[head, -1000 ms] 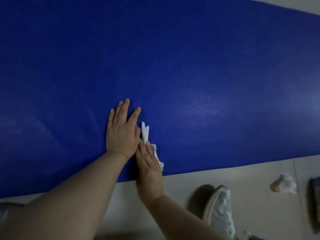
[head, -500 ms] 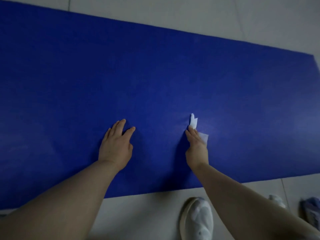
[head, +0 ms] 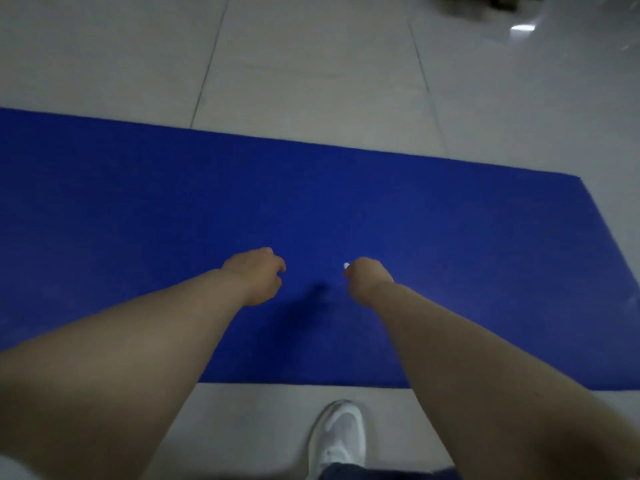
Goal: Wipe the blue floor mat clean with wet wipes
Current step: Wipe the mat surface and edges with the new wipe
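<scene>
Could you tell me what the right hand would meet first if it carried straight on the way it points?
Probably only bare blue mat; ahead of the right hand the way looks free up to the mat's far edge, though its height above the mat is unclear.

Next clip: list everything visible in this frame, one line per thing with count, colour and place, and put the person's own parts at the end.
mat: one, blue, flat on the floor across the middle of the view, its right end in sight.
wipe: one, white, only a small tip shows at the right hand.
floor: pale grey tiles, beyond and in front of the mat.
dark shape: one, blurred, top right edge; cannot tell what it is.
shoe: one, white, on the tiles at the bottom, near the mat's front edge.
left hand: one, fingers curled, over the mat, nothing seen in its grip.
right hand: one, over the mat, its grip closed on the wipe.
</scene>
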Tool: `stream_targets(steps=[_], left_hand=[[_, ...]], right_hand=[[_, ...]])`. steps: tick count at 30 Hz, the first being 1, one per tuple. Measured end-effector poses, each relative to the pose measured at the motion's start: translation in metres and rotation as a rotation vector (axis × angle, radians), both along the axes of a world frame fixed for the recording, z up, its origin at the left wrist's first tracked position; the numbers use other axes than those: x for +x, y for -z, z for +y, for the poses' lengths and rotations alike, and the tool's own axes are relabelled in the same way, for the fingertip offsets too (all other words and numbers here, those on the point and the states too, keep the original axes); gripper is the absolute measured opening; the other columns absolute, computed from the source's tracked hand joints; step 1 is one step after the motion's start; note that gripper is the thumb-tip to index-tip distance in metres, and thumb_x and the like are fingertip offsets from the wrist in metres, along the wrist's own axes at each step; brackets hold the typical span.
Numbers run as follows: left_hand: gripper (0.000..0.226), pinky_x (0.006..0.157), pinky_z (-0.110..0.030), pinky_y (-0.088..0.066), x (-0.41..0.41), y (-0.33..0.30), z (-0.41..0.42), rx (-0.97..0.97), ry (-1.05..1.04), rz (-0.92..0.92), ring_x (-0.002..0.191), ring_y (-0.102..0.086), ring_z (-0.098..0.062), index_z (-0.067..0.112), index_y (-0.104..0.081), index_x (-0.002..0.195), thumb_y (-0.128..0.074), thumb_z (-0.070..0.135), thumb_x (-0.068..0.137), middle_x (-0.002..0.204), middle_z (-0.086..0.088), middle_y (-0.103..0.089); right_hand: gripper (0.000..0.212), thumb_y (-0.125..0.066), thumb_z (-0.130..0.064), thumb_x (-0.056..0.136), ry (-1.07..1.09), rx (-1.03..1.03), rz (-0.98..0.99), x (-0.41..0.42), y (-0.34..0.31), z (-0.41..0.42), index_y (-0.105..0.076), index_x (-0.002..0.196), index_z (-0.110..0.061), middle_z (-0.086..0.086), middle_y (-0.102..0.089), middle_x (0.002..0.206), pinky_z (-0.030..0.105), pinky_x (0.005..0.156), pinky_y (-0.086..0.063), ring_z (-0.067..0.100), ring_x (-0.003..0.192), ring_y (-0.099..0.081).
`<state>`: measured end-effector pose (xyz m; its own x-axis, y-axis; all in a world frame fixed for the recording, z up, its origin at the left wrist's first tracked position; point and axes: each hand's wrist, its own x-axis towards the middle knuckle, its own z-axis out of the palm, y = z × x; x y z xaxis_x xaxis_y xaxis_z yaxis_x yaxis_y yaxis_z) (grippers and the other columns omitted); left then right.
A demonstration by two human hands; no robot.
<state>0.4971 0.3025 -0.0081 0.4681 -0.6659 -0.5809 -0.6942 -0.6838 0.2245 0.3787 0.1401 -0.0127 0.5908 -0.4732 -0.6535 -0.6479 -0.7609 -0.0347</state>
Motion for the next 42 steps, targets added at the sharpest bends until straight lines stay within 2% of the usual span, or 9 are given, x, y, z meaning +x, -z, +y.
stream_targets(steps=[10, 16, 20, 23, 25, 28, 30, 35, 42], left_hand=[[0.035, 0.092, -0.031, -0.042, -0.030, -0.094, -0.031, -0.003, 0.056, -0.122, 0.120, -0.048, -0.019, 0.024, -0.054, 0.131, -0.041, 0.021, 0.098, 0.136, 0.003, -0.048], [0.029, 0.093, -0.035, -0.046, -0.019, -0.056, -0.094, 0.016, 0.208, -0.041, 0.105, -0.053, -0.019, 0.016, -0.061, 0.119, -0.042, 0.019, 0.098, 0.118, 0.001, -0.054], [0.019, 0.082, -0.034, -0.047, 0.008, -0.007, -0.150, -0.028, 0.193, -0.052, 0.087, -0.047, -0.018, 0.019, -0.060, 0.102, -0.043, 0.015, 0.094, 0.104, 0.000, -0.053], [0.027, 0.075, -0.032, -0.047, 0.025, 0.042, -0.189, -0.097, 0.073, -0.060, 0.088, -0.052, -0.017, 0.012, -0.062, 0.110, -0.042, 0.012, 0.093, 0.118, -0.003, -0.055], [0.031, 0.074, -0.032, -0.048, 0.036, 0.074, -0.213, -0.126, 0.008, -0.064, 0.096, -0.052, -0.019, 0.014, -0.058, 0.119, -0.040, 0.013, 0.094, 0.130, -0.003, -0.045], [0.036, 0.089, -0.034, -0.045, 0.055, 0.114, -0.245, -0.226, -0.089, -0.069, 0.120, -0.043, -0.022, 0.015, -0.049, 0.131, -0.039, 0.017, 0.097, 0.147, -0.005, -0.029], [0.041, 0.106, -0.036, -0.035, 0.064, 0.134, -0.263, -0.294, -0.145, -0.093, 0.138, -0.027, -0.024, 0.016, -0.040, 0.140, -0.038, 0.020, 0.099, 0.157, -0.008, -0.014], [0.056, 0.118, -0.043, 0.002, 0.076, 0.180, -0.294, -0.316, -0.237, -0.207, 0.147, 0.011, -0.025, 0.022, -0.002, 0.154, -0.023, 0.037, 0.104, 0.159, -0.010, 0.018], [0.058, 0.112, -0.047, -0.015, 0.073, 0.219, -0.289, -0.457, -0.219, -0.330, 0.138, -0.030, -0.031, 0.009, -0.047, 0.138, -0.023, 0.038, 0.095, 0.151, -0.019, -0.033]], right_hand=[[0.037, -0.046, -0.005, 0.093, 0.422, 0.263, -0.441, -0.036, -0.079, 0.000, -0.056, 0.129, -0.009, 0.015, -0.055, 0.130, 0.032, 0.096, -0.042, 0.030, 0.120, -0.051], [0.050, -0.035, 0.000, 0.100, 0.615, 0.260, -0.484, -0.039, -0.067, -0.028, -0.040, 0.145, -0.019, 0.006, -0.057, 0.100, 0.022, 0.049, -0.034, 0.016, 0.058, -0.039], [0.048, -0.040, 0.005, 0.097, 0.560, 0.266, -0.517, -0.030, -0.035, -0.060, -0.047, 0.141, -0.015, 0.005, -0.062, 0.125, 0.022, 0.046, -0.031, 0.013, 0.047, -0.029], [0.027, -0.051, -0.008, 0.098, 0.767, 0.343, -0.666, -0.024, -0.002, -0.085, -0.064, 0.121, -0.013, -0.004, -0.063, 0.071, 0.020, 0.043, -0.031, 0.009, 0.043, -0.032], [0.014, -0.061, -0.024, 0.094, 1.045, 0.435, -0.735, -0.016, 0.025, -0.116, -0.070, 0.101, -0.015, -0.005, -0.048, 0.060, 0.019, 0.049, -0.044, 0.000, 0.048, -0.044], [0.070, -0.063, -0.015, 0.088, 1.300, 0.637, -0.705, 0.001, 0.076, -0.163, -0.027, 0.148, -0.011, -0.007, -0.053, 0.094, 0.022, 0.091, -0.044, 0.006, 0.086, -0.052], [0.068, -0.060, -0.018, 0.089, 1.287, 0.630, -0.706, 0.002, 0.102, -0.182, -0.027, 0.148, -0.014, -0.003, -0.059, 0.111, 0.026, 0.100, -0.041, 0.013, 0.101, -0.055], [0.021, -0.043, 0.000, 0.097, 1.344, 0.555, -0.899, 0.018, 0.112, -0.220, -0.061, 0.092, -0.010, 0.004, -0.070, 0.100, 0.018, 0.063, -0.047, 0.021, 0.108, -0.058], [0.065, -0.034, 0.018, 0.087, 0.927, 0.278, -1.051, 0.139, 0.108, -0.251, -0.056, 0.126, -0.029, -0.008, -0.063, 0.106, 0.012, 0.054, -0.046, 0.014, 0.072, -0.055]])
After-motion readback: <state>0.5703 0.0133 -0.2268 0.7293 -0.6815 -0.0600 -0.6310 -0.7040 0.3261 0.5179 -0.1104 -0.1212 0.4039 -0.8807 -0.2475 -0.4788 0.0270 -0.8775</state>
